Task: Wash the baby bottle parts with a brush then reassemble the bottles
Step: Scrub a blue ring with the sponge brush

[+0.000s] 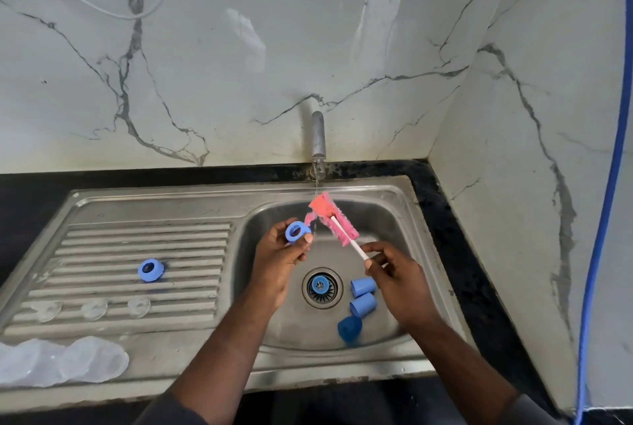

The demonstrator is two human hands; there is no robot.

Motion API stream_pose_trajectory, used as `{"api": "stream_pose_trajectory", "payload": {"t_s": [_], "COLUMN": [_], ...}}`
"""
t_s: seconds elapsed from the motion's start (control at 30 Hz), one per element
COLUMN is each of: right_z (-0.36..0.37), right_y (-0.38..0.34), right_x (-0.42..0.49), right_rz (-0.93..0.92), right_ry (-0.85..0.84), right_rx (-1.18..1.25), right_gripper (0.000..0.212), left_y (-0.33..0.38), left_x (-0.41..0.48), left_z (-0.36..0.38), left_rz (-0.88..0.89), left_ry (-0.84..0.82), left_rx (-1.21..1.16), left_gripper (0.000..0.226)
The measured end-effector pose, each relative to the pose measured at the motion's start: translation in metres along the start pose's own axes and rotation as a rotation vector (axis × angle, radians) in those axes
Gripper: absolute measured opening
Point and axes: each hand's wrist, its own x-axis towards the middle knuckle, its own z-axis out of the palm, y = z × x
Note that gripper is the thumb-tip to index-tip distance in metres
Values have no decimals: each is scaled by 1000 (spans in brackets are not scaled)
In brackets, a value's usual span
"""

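Ring (296,231), blue, open-centred, wet: held in the left grip (277,260), fingers curled round its rim, above the sink (383,219), just beside the tap's (318,133) thin stream. Brush (334,220), pink sponge on a white stick: right grip (397,275) pinching the stick's end. Best practice, likely: bring both under the water, push sponge through the hole, twist, turning the ring to cover its inner wall.

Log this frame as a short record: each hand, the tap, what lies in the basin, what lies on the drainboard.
left hand: holds blue ring
right hand: pinches brush by its white handle
tap: running, stream meets the brush
basin: three blue caps; second ring over drain
drainboard: third ring, three clear teats, clear bottles
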Motion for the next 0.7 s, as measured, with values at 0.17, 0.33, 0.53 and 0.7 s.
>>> {"api": "stream_pose_trajectory", "payload": {"t_s": [0.17,0.33,0.53,0.7], "right_z": [10,14,7,10], "right_y": [-8,-11,-9,-9], "right_x": [-7,-6,-6,-15], "right_rz": [-65,-119,-27,4], "right_ry": [-22,-53,25,-17], "right_rx": [-3,-143,-145,-96], "right_gripper": [31,24,32,29], "left_y": [9,9,10,13], "left_x": [-3,0,-5,-4], "left_z": [-8,-15,-20,-23], "left_rz": [164,215,77,-114], "left_ry": [-29,-2,-40,-33], "left_rx": [249,493,309,71], "left_gripper": [31,33,16,27]}}
